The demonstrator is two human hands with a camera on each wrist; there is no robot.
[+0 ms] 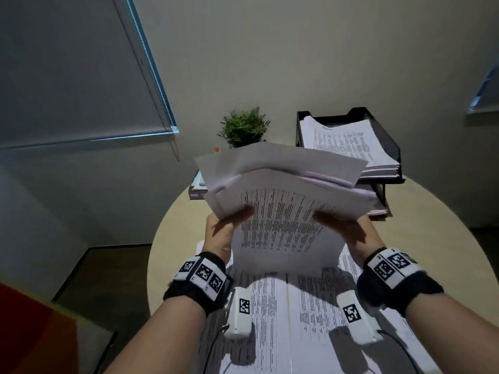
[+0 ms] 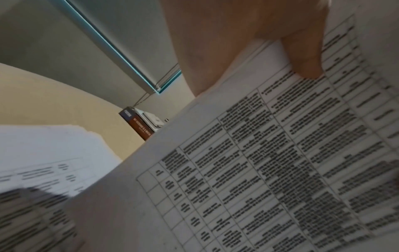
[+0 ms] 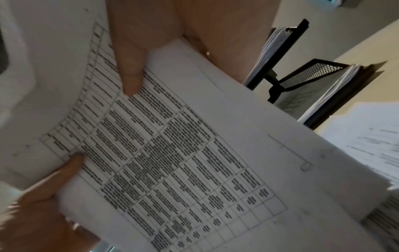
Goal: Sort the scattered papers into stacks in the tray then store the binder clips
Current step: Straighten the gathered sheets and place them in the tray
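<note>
Presently I record a round tabletop (image 1: 172, 225) carrying loose printed sheets (image 1: 272, 314) spread across its near half, beneath both forearms. My two forearms reach forward side by side, each with a marker-covered wristband, and the hands are raised above the tabletop with palms turned inward toward each other.

Between them I hold a bundle of papers (image 1: 280, 211), fanned unevenly and lifted clear of the tabletop; its front sheet bears a printed table, and several blank backs splay out behind it.

At the far right stands a black mesh tray (image 1: 391, 147) of two tiers. I see a thick stack of printed pages (image 1: 343, 144) in the upper tier; the lower tier also holds paper, though the bundle hides most of it. A potted plant (image 1: 244, 128) sits left of the tray, and a book (image 2: 140, 126) lies at the tabletop's far left edge.

The left hand (image 1: 220, 233) has a closed grip on the bundle's left edge, thumb pressed on the printed face. The right hand (image 1: 351, 230) pinches the right edge likewise, thumb on top and the other fingers hidden behind the sheets.

I can see no binder clips in any view.
</note>
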